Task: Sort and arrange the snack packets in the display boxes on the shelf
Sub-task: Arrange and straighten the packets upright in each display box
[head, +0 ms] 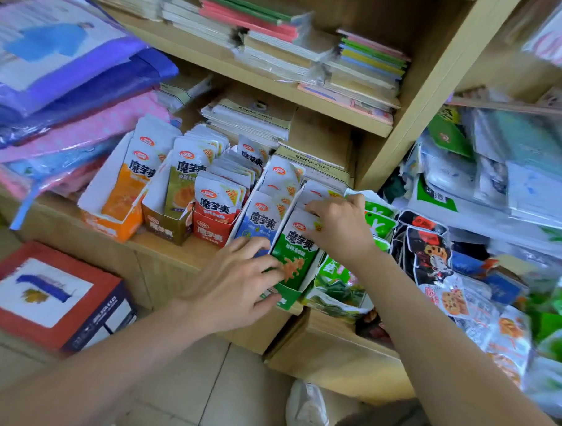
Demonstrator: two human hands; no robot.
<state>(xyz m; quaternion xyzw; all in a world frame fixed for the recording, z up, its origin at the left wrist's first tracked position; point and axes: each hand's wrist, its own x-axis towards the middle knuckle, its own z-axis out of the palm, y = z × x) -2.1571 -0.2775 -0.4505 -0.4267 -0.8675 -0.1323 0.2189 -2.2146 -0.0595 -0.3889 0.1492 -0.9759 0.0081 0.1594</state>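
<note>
Several display boxes of snack packets stand in a row on the wooden shelf (181, 250): an orange box (111, 224), a brown box (168, 229), a red box (209, 232), a blue box (256, 226) and a green box (289, 295) at the right. My left hand (238, 283) grips the front lower part of the green box, fingers over its face and thumb under its edge. My right hand (340, 228) reaches over the top of the green packets (299, 242), fingers curled on their upper edges.
Loose green packets (378, 214) and dark packets (429, 251) pile to the right of the boxes. Stacks of notebooks (280, 45) fill the upper shelf. Folded plastic-wrapped goods (63, 84) lie at the left. A red carton (44, 294) sits on the tiled floor.
</note>
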